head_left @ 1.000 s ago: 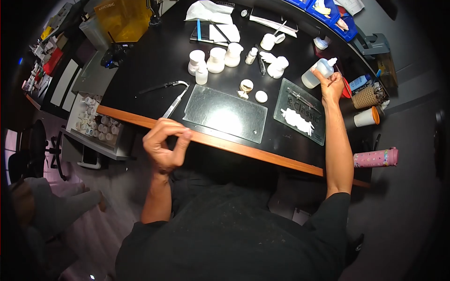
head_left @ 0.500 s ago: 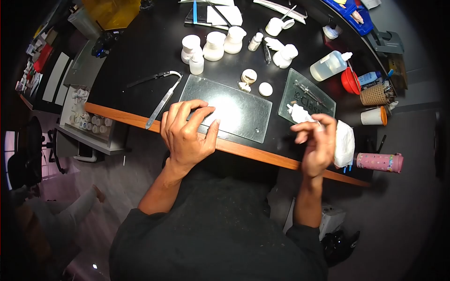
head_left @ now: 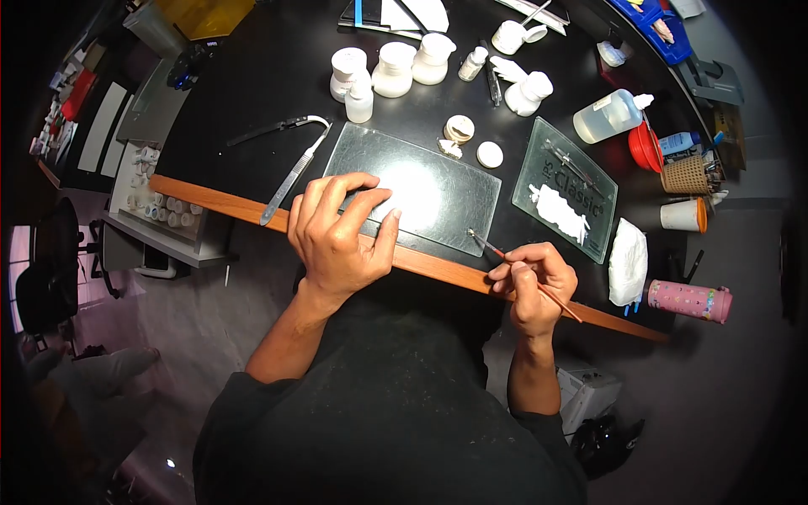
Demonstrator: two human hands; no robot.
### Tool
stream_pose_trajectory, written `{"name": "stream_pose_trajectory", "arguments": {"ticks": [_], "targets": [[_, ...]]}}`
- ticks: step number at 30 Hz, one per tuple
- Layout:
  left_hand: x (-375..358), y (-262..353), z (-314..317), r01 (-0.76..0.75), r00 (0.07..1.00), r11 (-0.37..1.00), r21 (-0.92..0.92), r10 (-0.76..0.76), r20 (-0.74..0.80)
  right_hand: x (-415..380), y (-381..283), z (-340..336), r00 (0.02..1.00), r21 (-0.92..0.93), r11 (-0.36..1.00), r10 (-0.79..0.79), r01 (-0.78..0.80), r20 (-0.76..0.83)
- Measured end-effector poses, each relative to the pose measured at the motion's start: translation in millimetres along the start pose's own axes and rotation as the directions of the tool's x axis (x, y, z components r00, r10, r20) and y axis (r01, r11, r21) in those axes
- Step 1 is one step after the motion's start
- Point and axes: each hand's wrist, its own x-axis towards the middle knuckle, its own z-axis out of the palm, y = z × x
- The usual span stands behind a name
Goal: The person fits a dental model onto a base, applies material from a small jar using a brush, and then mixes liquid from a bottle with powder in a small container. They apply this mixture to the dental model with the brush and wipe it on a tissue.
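Black surface (head_left: pixel 252 93) with a wooden edge holds a clear flat glass plate (head_left: pixel 412 189). My left hand (head_left: pixel 337 240) presses its near edge, fingers spread. My right hand (head_left: pixel 532 282) pinches a thin red brush (head_left: pixel 522 265), tip touching the plate's right corner, handle slanting back right.

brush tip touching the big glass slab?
Touching. In the head view the right hand holds the brush, and its tip sits on the near right corner of the glass slab, with no gap visible.
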Motion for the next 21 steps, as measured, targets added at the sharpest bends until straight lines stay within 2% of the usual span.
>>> {"name": "stream_pose_trajectory", "arguments": {"ticks": [8, 11, 14, 15, 21], "targets": [[-0.6, -1.4, 1.1, -0.010, 1.000, 1.000, 0.001, 0.010, -0.017, -1.4, -0.5, 4.6, 0.999, -0.036, 0.999, -0.040, 0.040, 0.001], [-0.1, -1.6, 1.1, -0.013, 1.000, 1.000, 0.000, 0.013, -0.020, -3.1, -1.1, 7.7, 0.997, -0.014, 0.999, -0.052, 0.051, -0.053], [-1.2, -1.4, 0.7, -0.002, 1.000, 1.000, -0.003, 0.002, -0.010, -2.6, 4.3, 1.9, 0.986, -0.210, 0.963, -0.163, 0.167, 0.037], [-1.4, -0.3, -0.4, 0.008, 1.000, 1.000, -0.007, -0.008, 0.001, -1.2, 2.6, 3.6, 0.978, -0.205, 0.956, -0.210, 0.209, 0.018], [-1.0, 0.4, -1.3, 0.019, 1.000, 1.000, -0.013, -0.019, 0.010, 0.5, 3.3, 1.7, 0.967, -0.217, 0.943, -0.249, 0.254, 0.052]]}}
